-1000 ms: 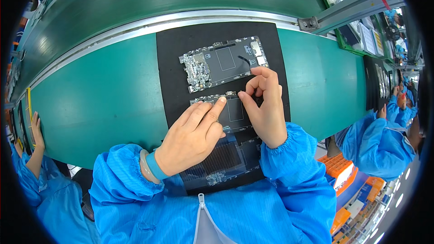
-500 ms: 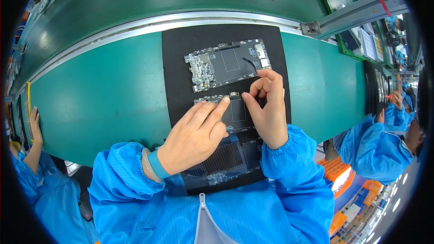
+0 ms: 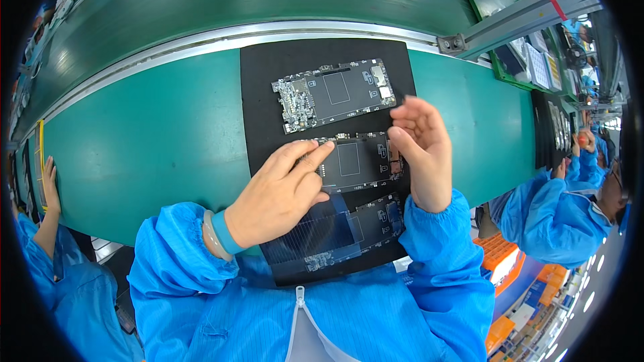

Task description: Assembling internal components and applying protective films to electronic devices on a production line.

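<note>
Three dark circuit boards lie in a column on a black mat (image 3: 258, 94). My left hand (image 3: 275, 191) holds the left part of the middle circuit board (image 3: 369, 161), fingertips at its far edge and thumb by its near edge. To the right, my right hand (image 3: 424, 147) is raised over that board's end, thumb and fingers drawn together. A thin black strip (image 3: 400, 100), blurred, pokes out from its fingertips. The far circuit board (image 3: 342, 90) lies slightly tilted. A see-through striped film (image 3: 312, 228) covers the left part of the near circuit board (image 3: 376, 220).
A green work surface (image 3: 154, 134) spreads round the mat, with a metal rail (image 3: 201, 38) along its far side. At the far right a metal beam (image 3: 516, 17) juts in. Co-workers in blue sit at left (image 3: 80, 288) and right (image 3: 550, 218); orange bins (image 3: 500, 258) stand below at right.
My right hand has moved right, off the middle board, uncovering its right end. The black strip has moved right with it. My left hand stays on the board, shifted slightly left.
</note>
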The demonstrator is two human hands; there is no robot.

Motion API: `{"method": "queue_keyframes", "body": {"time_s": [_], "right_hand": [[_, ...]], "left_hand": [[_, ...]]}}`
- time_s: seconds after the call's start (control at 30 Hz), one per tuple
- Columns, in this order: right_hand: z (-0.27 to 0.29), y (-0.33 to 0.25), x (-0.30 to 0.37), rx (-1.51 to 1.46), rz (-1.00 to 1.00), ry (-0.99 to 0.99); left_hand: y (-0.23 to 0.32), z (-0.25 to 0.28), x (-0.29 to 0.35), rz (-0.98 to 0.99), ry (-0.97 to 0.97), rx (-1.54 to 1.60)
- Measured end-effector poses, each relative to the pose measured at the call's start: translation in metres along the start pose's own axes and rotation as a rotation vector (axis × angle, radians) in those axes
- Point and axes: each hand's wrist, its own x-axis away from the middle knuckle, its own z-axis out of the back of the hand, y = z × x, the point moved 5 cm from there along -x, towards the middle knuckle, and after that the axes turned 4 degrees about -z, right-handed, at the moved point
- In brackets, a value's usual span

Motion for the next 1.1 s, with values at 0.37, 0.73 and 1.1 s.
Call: {"method": "queue_keyframes", "body": {"time_s": [0.37,0.73,1.1], "right_hand": [[-0.003,0.018,0.080,0.253,-0.138,-0.160],[-0.014,0.010,0.090,0.619,0.285,-0.134],[-0.017,0.010,0.091,0.683,0.352,-0.119]], "left_hand": [[0.041,0.047,0.027,0.127,-0.504,0.370],[0.081,-0.002,0.048,-0.094,-0.155,-0.116],[0.084,-0.003,0.044,-0.080,-0.127,-0.120]]}}
